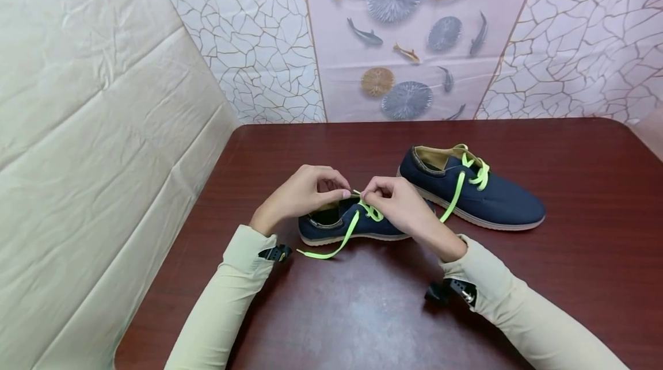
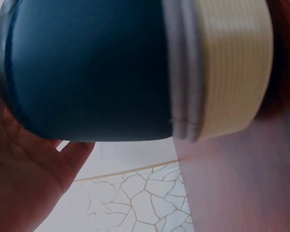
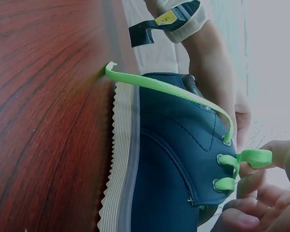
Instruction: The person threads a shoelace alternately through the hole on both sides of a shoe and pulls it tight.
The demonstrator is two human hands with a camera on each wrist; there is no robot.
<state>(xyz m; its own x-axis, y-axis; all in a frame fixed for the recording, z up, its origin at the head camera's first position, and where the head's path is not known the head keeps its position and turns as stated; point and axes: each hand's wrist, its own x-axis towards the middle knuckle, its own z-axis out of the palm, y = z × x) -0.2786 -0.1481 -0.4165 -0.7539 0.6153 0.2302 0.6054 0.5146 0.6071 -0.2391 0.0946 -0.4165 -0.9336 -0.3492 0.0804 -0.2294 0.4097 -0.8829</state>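
Note:
A navy shoe (image 1: 321, 236) with a pale ribbed sole stands on the table, toe to the right. My right hand (image 1: 396, 203) pinches its neon green shoelace (image 3: 255, 157) above the eyelets. A short lace tip sticks out toward my left hand (image 1: 305, 189), whose thumb and curved fingers come together over the shoe's opening. Whether they grip the tip I cannot tell. The other lace end hangs over the near side onto the table. In the left wrist view the shoe's heel (image 2: 96, 72) hides most of the left fingers.
A second navy shoe (image 1: 497, 197) with green laces stands behind and to the right, one lace end hanging down its side. Both rest on a dark red-brown table (image 1: 331, 312). A patterned backdrop (image 1: 269, 42) rises at the back, and a cream cloth wall (image 1: 103, 128) stands left.

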